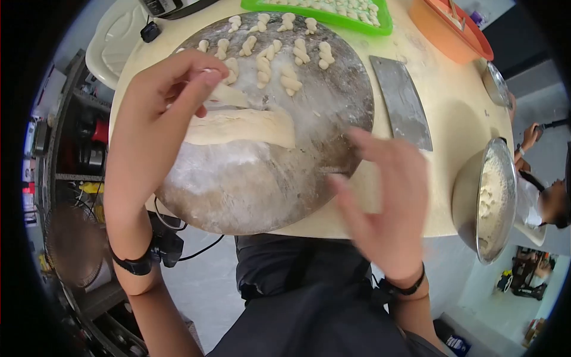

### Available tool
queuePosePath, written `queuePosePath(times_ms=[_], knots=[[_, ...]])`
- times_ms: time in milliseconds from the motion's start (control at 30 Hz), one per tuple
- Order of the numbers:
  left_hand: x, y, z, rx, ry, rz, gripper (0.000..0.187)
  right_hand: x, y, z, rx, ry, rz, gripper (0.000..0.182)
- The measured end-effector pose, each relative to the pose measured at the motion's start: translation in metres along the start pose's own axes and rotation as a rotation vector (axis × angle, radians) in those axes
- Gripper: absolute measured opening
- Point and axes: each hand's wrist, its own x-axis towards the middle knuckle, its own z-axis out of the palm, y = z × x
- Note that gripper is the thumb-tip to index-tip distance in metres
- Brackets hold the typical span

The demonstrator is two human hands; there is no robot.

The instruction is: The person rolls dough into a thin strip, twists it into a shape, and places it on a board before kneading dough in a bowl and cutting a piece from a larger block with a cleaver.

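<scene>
Your left hand (169, 89) pinches a small dough piece (229, 95) over the floured round board (250, 190) at the desk's near edge. Right hand (386, 202) hovers spread, empty. Two rows of twisted pieces (270, 53) done at the board's far rim; dough log (244, 128) remains uncut.

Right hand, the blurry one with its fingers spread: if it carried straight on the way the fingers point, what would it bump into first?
Probably the floured round board. The right hand points up and left in the picture, towards the long dough piece, but its fingertips already overlap the board's edge. Blur hides its height.
</scene>
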Motion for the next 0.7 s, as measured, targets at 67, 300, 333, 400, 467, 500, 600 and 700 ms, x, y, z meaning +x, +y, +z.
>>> queuePosePath(times_ms=[67, 300, 333, 400, 467, 500, 600, 700], knots=[[-0.002, -0.003, 0.001, -0.094, 0.007, -0.025, 0.018, 0.020, -0.018, 0.025, 0.046, -0.009, -0.068, 0.054], [-0.035, -0.005, 0.017, -0.348, 0.110, -0.017, 0.013, 0.050, -0.038, 0.056, 0.159, 0.066, -0.071, 0.055], [-0.042, -0.012, 0.025, -0.235, 0.093, 0.034, 0.012, 0.048, -0.036, 0.056, 0.182, 0.023, -0.130, 0.055], [-0.058, -0.027, 0.041, -0.019, 0.046, 0.120, 0.013, 0.042, -0.028, 0.051, 0.228, -0.076, -0.242, 0.054], [-0.074, -0.036, 0.046, 0.094, 0.049, 0.213, 0.018, 0.032, -0.029, 0.050, 0.290, -0.134, -0.262, 0.049], [-0.081, -0.039, 0.048, 0.148, 0.046, 0.257, 0.021, 0.026, -0.031, 0.053, 0.286, -0.140, -0.267, 0.048], [-0.092, -0.045, 0.049, 0.269, 0.086, 0.396, 0.026, 0.014, -0.040, 0.072, 0.156, -0.059, -0.324, 0.039], [-0.097, -0.049, 0.044, 0.236, 0.075, 0.373, 0.027, 0.016, -0.041, 0.083, 0.098, -0.044, -0.343, 0.038]])
